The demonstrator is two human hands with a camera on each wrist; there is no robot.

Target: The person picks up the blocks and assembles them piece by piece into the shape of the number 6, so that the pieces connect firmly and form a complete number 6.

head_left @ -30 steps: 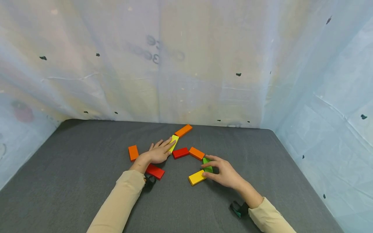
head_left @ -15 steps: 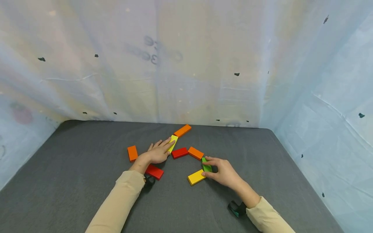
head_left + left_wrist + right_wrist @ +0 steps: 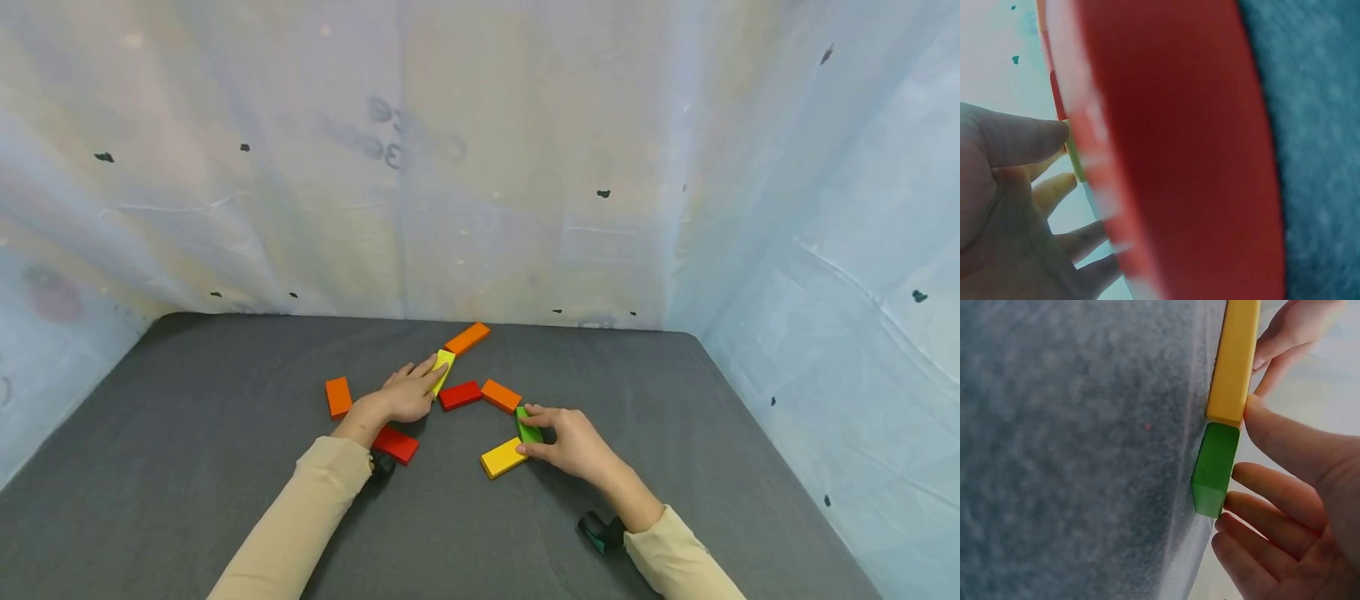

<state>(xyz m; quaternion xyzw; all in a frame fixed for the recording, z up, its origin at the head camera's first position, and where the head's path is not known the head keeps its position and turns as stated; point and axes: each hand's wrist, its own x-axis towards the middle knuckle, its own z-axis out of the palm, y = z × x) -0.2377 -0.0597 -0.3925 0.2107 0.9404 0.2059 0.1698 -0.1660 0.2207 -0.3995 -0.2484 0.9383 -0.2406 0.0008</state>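
In the head view my left hand lies with its fingers spread, fingertips on a light yellow block. The left wrist view has the thumb and a finger at that block's edge. My right hand reaches over a green block, its thumb tip at the near end of a golden yellow block. Seen from the right wrist, the green block butts against the golden yellow block, with extended fingertips along its upper side.
A red block and an orange block continue the curved row between the hands. Another orange block lies farther back. Beside the left wrist are an orange block and a red block. Pale sheeting surrounds the grey cloth surface.
The head view has drifted slightly. My right wrist has shifted a little left, and the fingers have come down closer on the green block. My left hand keeps its place on the light yellow block.
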